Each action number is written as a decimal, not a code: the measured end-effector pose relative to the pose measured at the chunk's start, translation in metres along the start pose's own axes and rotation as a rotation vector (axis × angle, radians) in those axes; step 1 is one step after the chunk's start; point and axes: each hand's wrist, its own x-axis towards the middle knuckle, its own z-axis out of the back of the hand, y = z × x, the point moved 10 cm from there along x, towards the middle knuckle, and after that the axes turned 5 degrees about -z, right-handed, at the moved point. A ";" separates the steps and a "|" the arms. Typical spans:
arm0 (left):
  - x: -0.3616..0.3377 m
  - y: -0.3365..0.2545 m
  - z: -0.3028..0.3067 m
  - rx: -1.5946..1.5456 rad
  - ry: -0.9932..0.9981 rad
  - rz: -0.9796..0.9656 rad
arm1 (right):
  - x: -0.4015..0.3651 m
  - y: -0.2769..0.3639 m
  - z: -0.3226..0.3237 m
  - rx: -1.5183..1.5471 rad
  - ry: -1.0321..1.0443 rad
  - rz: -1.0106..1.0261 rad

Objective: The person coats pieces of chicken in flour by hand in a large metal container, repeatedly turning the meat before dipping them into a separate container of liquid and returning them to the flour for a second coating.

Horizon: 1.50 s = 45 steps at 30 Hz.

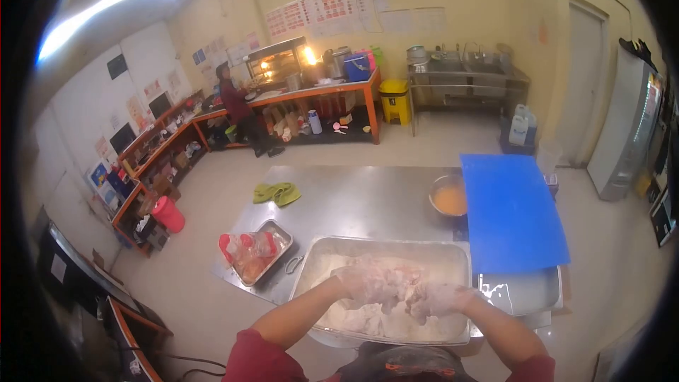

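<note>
A large metal tray (385, 242) of white flour (346, 318) lies right in front of me. Over it are my left hand (368, 284) and my right hand (440, 301), both in thin, flour-dusted gloves. Their fingers curl towards each other around flour-coated pieces of raw meat (404, 276), perhaps chicken. Where one piece ends and another begins is hard to make out under the coating. More coated lumps lie in the flour below my hands.
Left of the flour stands a smaller metal tray (283, 235) with red-marked plastic bags (247, 246). A green cloth (277, 194) lies behind it. On the right are a bowl of orange liquid (450, 197) and a blue board (515, 212). A co-worker (235, 102) stands at the back counter.
</note>
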 end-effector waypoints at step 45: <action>0.363 -0.118 -0.228 0.603 0.072 -0.249 | -0.121 -0.416 0.035 -0.099 -0.514 -0.623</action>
